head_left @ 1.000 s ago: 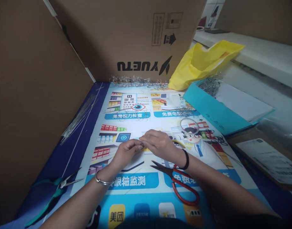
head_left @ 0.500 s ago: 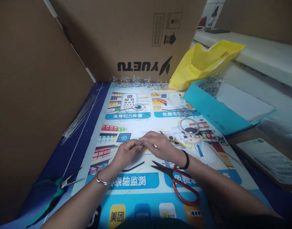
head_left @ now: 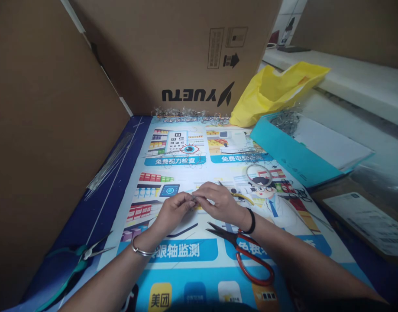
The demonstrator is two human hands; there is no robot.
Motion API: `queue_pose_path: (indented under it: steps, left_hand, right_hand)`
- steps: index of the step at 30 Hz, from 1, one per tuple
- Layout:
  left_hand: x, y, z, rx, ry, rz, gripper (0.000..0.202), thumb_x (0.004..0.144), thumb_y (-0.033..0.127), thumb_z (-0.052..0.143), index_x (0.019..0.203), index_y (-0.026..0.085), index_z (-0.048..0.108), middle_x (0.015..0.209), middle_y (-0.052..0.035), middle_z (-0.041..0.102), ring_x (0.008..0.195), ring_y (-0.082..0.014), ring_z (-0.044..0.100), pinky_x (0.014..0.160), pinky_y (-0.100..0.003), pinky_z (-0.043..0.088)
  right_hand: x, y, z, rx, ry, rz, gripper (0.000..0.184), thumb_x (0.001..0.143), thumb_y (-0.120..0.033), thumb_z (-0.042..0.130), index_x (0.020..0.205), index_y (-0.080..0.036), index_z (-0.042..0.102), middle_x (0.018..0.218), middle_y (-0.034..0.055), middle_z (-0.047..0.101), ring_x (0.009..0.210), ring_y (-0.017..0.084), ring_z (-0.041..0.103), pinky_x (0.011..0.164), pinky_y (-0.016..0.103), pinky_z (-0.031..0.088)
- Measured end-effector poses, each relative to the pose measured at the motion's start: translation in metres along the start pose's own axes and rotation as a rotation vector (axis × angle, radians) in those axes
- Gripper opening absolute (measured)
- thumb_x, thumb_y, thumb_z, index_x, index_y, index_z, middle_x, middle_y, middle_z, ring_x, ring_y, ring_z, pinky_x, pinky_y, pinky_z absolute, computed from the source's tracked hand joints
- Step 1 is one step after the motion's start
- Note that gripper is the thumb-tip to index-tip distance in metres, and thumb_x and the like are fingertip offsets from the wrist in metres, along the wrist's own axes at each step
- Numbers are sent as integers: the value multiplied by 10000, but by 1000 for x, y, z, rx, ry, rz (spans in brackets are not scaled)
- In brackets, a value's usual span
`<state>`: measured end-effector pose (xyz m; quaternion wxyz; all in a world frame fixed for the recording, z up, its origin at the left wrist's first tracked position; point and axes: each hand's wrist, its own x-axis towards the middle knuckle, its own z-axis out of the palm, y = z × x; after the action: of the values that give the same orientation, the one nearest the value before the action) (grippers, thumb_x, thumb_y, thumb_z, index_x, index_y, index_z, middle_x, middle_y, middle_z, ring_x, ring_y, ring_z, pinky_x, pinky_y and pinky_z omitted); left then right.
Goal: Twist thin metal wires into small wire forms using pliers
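Centre of frame: both hands, left hand (head_left: 174,212) and right hand (head_left: 218,201), fingers pinched together, meeting on one tiny grey piece (head_left: 195,200), too small to identify. Risk: slight hold, so it could slip and get lost against the busy printed sheet (head_left: 215,171). Scissors (head_left: 234,238) just below, tips parted; a lowered hand might get pricked. Count: two hands, one scissors, one green-handled pliers (head_left: 84,252) lower left, one wire ring (head_left: 247,177) right of centre. Straight wires (head_left: 109,167), left: several, too overlapped to count.
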<state>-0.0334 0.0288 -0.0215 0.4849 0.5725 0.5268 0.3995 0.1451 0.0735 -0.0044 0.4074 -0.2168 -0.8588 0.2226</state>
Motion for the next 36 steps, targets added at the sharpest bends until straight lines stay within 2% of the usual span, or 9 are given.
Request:
queue_pose_path:
  steps: [8, 11, 13, 16, 20, 26, 31, 36]
  left_hand:
    - [-1, 1, -1, -10, -39, 7, 128, 818, 245, 532, 723, 168, 569, 716, 4, 601, 693, -132, 533, 669, -247, 401]
    - [-1, 1, 0, -64, -46, -6, 127, 830, 246, 517, 740, 168, 561, 760, -14, 631, 734, -147, 556, 709, -267, 405]
    - [-1, 0, 0, -147, -41, -27, 116, 832, 250, 520, 752, 170, 543, 771, -20, 646, 751, -155, 572, 725, -278, 408]
    - [0, 1, 1, -282, -30, -45, 109, 826, 249, 541, 756, 168, 527, 776, -23, 658, 776, -158, 589, 750, -286, 411]
    - [1, 1, 0, -439, -16, -63, 106, 825, 248, 566, 769, 166, 527, 783, -20, 672, 770, -150, 615, 768, -291, 422]
    - [1, 3, -1, -549, 15, -136, 138, 801, 269, 611, 788, 163, 524, 806, -25, 675, 764, -166, 656, 680, -260, 444]
    - [1, 7, 0, -556, 37, -191, 172, 776, 279, 638, 765, 155, 519, 786, -19, 660, 699, -154, 658, 636, -248, 455]
    - [2, 6, 0, -550, 30, -185, 161, 777, 278, 636, 770, 157, 531, 801, -22, 660, 713, -154, 658, 656, -256, 465]
  right_hand:
    - [-1, 1, 0, -97, -19, -49, 185, 857, -140, 483, 990, -152, 611, 850, 77, 643, 813, 146, 594, 696, 265, 496]
    - [3, 2, -8, -226, -45, 18, 180, 863, -164, 475, 964, -153, 624, 876, 74, 647, 823, 147, 597, 710, 261, 484]
    - [8, 2, -20, -365, -104, 109, 183, 864, -183, 475, 951, -155, 633, 889, 74, 647, 832, 153, 597, 720, 259, 467]
    - [13, -2, -39, -597, -270, 251, 182, 870, -225, 472, 874, -181, 648, 855, 58, 641, 817, 168, 595, 685, 261, 434]
    - [9, -12, -53, -785, -492, 325, 197, 866, -262, 473, 759, -185, 619, 765, 42, 625, 734, 181, 591, 589, 257, 370]
    - [-14, -18, -55, -791, -640, 339, 153, 854, -266, 491, 791, -190, 608, 792, 48, 637, 744, 191, 588, 606, 264, 347]
    - [-23, -19, -54, -805, -691, 353, 126, 845, -242, 500, 808, -185, 606, 800, 56, 636, 732, 196, 586, 592, 267, 343]
    - [-25, -21, -51, -812, -698, 344, 142, 853, -245, 494, 821, -158, 601, 810, 85, 623, 764, 196, 581, 620, 275, 355]
